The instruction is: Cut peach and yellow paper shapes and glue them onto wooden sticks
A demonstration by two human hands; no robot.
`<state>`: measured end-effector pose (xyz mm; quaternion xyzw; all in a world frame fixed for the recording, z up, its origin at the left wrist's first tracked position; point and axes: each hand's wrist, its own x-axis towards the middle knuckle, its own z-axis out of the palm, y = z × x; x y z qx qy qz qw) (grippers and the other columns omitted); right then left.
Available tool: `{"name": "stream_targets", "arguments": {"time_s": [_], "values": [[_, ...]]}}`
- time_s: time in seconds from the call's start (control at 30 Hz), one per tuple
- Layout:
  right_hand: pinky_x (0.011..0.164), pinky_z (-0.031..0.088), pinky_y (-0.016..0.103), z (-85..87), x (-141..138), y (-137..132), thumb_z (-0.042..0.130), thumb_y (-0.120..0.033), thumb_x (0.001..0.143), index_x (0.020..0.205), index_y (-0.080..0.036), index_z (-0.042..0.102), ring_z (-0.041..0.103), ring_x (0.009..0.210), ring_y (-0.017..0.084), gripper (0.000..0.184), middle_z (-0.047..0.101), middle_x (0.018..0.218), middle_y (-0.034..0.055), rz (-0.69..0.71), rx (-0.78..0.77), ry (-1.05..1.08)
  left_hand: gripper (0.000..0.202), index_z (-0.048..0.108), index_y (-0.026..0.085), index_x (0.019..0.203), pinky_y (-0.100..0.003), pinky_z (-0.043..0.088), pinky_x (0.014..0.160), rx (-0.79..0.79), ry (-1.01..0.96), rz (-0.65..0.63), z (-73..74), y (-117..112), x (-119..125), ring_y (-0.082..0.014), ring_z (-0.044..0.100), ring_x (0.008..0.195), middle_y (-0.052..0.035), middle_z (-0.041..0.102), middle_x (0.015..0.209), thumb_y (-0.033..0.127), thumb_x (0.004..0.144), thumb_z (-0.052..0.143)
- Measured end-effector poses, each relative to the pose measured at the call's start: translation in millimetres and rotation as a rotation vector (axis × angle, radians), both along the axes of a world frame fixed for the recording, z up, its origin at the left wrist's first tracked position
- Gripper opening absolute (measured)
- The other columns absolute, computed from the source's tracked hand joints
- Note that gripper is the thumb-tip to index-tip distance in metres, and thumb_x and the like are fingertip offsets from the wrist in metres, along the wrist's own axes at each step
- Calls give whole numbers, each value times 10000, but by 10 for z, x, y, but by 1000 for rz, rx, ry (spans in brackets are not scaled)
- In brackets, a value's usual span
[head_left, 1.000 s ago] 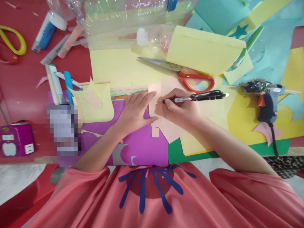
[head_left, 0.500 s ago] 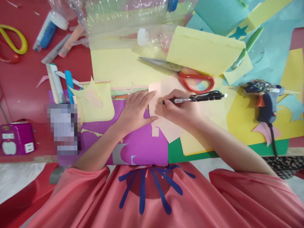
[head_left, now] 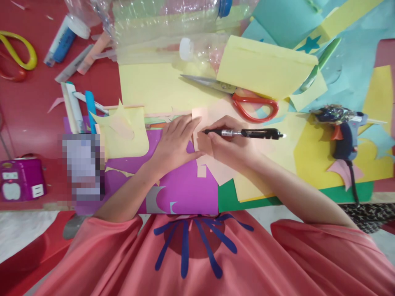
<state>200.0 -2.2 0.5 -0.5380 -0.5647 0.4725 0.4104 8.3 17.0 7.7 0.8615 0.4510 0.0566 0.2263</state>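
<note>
A black pen [head_left: 259,133] is pinched in my right hand [head_left: 231,142], its tip at a narrow strip of pale peach paper [head_left: 200,117]. My left hand [head_left: 175,139] lies flat with fingers spread, fingertips and thumb at the strip's left edge. Below the strip is a small peach square [head_left: 201,171] on purple paper [head_left: 188,185]. A larger peach sheet [head_left: 224,174] extends under my right hand. Just beyond that hand lie scissors with orange-red handles [head_left: 256,107], their blades pointing left.
Clear plastic bottles [head_left: 166,24] lie at the back. A glue gun [head_left: 345,139] rests on yellow paper at right. At left are markers [head_left: 74,107], a glue tube [head_left: 63,41], yellow-handled scissors [head_left: 29,53], a purple sharpener-like box [head_left: 23,179] and a blurred rectangular object [head_left: 83,168].
The pen tip has shifted left across the peach strip, and my right hand has moved slightly left with it. My left hand stays nearly in place.
</note>
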Motion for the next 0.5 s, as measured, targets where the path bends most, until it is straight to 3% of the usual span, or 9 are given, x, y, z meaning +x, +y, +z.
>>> {"name": "stream_targets", "arguments": {"time_s": [0.17,0.5], "values": [[592,468,271,-41,-17,-33,652,-203,797,804,-200,659,586,623,105,10,668,720,-20,-15,8,-55,776,403,218,1415,-499,334,1121,22,-10,29,-12,3,13,-353,384,1366,-153,446,1440,512,768,715],[547,456,245,51,-84,-35,612,-158,811,787,-204,597,570,608,87,54,641,711,-22,-4,-43,24,812,402,189,1405,-513,333,1127,26,24,27,-10,5,26,-361,383,1374,-179,439,1461,516,743,740]]}}
